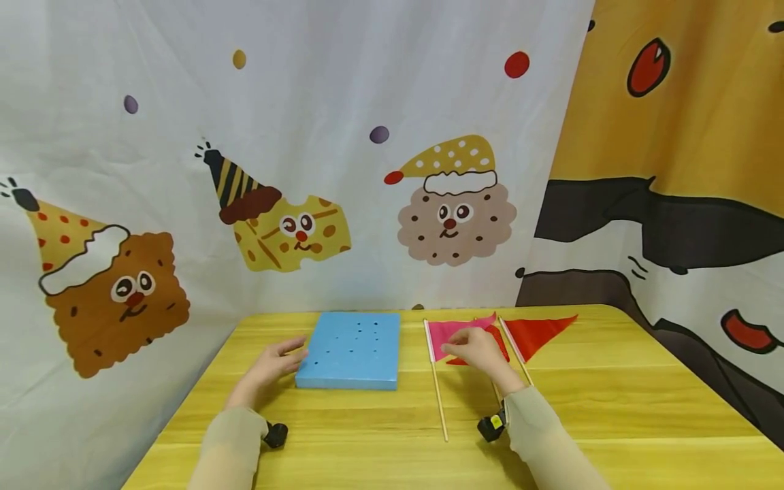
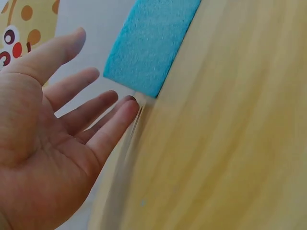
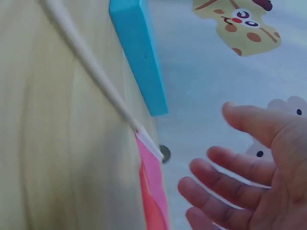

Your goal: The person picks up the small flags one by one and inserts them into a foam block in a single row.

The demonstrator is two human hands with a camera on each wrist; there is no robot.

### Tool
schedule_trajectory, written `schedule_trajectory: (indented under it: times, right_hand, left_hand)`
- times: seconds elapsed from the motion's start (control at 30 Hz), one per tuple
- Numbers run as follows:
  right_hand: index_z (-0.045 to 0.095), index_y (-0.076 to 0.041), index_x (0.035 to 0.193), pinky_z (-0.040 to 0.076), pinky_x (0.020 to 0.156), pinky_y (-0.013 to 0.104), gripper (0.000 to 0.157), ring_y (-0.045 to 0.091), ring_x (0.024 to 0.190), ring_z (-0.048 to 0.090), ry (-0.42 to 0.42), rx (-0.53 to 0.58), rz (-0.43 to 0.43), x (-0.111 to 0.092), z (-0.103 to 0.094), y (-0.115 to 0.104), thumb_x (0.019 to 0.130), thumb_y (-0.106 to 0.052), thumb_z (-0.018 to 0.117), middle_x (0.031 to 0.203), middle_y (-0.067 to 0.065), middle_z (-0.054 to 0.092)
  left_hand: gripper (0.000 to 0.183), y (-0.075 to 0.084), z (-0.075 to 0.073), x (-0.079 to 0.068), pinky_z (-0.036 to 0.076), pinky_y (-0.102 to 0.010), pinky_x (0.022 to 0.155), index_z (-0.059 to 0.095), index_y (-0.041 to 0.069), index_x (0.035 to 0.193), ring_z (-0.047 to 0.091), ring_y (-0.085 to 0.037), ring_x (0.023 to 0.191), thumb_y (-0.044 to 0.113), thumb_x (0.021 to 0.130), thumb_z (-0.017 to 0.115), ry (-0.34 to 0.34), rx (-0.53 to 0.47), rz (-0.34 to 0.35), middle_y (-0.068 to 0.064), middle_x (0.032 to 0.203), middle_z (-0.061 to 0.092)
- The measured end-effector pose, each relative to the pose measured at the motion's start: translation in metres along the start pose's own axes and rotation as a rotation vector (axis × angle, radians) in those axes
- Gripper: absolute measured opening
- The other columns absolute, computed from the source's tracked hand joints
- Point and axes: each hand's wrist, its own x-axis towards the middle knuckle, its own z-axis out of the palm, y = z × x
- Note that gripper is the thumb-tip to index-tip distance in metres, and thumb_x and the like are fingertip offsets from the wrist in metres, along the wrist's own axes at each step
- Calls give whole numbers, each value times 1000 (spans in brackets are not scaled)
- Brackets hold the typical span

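A flat blue foam block (image 1: pixel 349 354) with several small holes in its top lies on the table. My left hand (image 1: pixel 278 362) is beside the block's left edge, fingers spread and holding nothing; in the left wrist view the block's corner (image 2: pixel 144 52) is just beyond the fingertips. Above the pink triangular flag (image 1: pixel 438 333) hovers my right hand (image 1: pixel 478 348), its fingers loosely bent with nothing between them. The pink flag's wooden stick (image 3: pixel 91 67) points toward the table's near side. A red flag (image 1: pixel 539 335) lies further right, and another red flag (image 1: pixel 497 340) is partly hidden behind the right hand.
The wooden table (image 1: pixel 612 408) has its far edge against a white curtain (image 1: pixel 294 102) printed with cartoon biscuits and cheese. An orange, black and white printed cloth (image 1: pixel 692 136) hangs at the right. Black wrist cameras (image 1: pixel 492 426) are worn on both wrists.
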Motion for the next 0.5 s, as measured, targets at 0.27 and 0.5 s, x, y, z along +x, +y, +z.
schedule_trajectory:
  times: [0.27, 0.5]
  right_hand:
    - [68, -6, 84, 48, 45, 31, 19, 22, 51, 57, -173, 142, 43, -2, 24, 8, 77, -24, 69, 71, 7, 63]
    - [67, -7, 80, 48, 42, 30, 20, 18, 49, 56, -220, 163, 115, -5, 31, 12, 75, -26, 70, 65, 9, 61]
  left_hand:
    - [56, -5, 1, -4, 35, -42, 95, 40, 19, 134, 38, -24, 120, 32, 83, 60, -19, -16, 19, -2, 137, 35]
    - [57, -8, 2, -6, 31, -46, 96, 41, 20, 133, 39, -25, 119, 31, 82, 62, -52, 8, 48, -1, 136, 36]
